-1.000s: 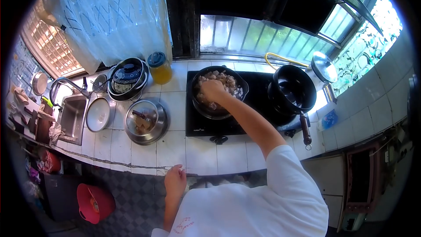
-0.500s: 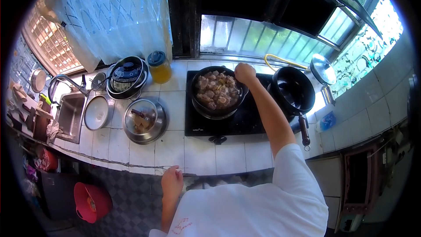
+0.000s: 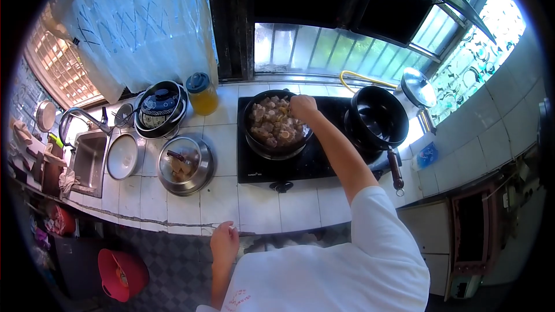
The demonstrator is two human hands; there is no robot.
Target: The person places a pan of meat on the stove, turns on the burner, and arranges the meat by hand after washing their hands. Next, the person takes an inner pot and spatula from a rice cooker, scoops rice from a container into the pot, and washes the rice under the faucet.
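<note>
Chunks of pale brown meat fill a black pan on the stove. Over the pan's upper right side is my right hand, closed in a fist; whatever it grips is hidden behind the fingers. My left hand hangs low at the counter's front edge with its fingers curled in, and I cannot make out if anything is inside them. The black stove lies under the pan, with a knob on its front.
An empty black wok with a handle stands on the right burner. Left of the stove are a steel bowl with a glass lid, a jar of yellow liquid, stacked bowls, a white plate and a sink.
My right hand has moved left and inward from the pan's rim to over the meat. The whole view has shifted slightly. My left hand stays at the counter edge.
</note>
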